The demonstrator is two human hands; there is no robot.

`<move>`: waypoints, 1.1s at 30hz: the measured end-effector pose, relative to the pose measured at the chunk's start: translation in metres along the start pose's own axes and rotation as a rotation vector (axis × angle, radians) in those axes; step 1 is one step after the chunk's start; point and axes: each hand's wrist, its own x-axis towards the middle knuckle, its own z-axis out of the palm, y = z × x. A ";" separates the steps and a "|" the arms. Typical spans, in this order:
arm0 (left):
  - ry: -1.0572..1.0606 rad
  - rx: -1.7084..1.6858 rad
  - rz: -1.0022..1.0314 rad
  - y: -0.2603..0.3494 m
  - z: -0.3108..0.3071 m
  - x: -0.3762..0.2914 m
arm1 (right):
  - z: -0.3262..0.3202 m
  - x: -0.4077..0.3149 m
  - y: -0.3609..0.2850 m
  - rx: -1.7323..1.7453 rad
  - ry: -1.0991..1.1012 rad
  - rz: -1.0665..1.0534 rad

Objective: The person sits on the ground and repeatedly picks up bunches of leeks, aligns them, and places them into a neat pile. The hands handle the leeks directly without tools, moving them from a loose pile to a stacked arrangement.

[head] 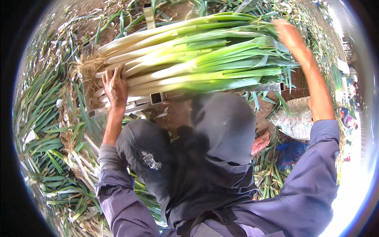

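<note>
A wide row of long green onions or leeks (189,53) lies across a low metal frame (266,87) before me, white stalks and roots to the left, green leaves to the right. My left hand (114,84) rests with spread fingers on the white stalks near the roots (91,63); whether it grips any is unclear. At the leaf tips on the far right is my right hand (282,28), blurred, its fingers hard to make out. Some leaves droop past the frame's right end.
Loose onion plants (44,142) cover the ground at left. Leaf scraps are strewn beyond the frame. At right lie a pale woven sack (293,118), a red mesh bag (260,143) and a blue item (291,154). My knees are close to the frame's near edge.
</note>
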 end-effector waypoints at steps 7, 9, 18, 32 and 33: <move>0.189 -0.122 0.061 -0.009 0.019 -0.004 | 0.007 -0.015 -0.073 -0.077 0.126 -0.597; 0.157 -0.043 0.069 -0.009 0.023 -0.010 | 0.042 -0.026 -0.122 0.016 -0.063 -0.712; 0.088 -0.084 -0.151 0.014 0.016 -0.001 | 0.118 -0.015 -0.141 0.032 -0.301 -0.613; 0.073 -0.468 -0.814 -0.040 -0.143 -0.239 | 0.060 -0.048 -0.143 0.470 -0.131 -0.399; 0.140 -0.292 -0.930 -0.062 -0.159 -0.274 | 0.053 -0.055 -0.143 0.515 -0.108 -0.428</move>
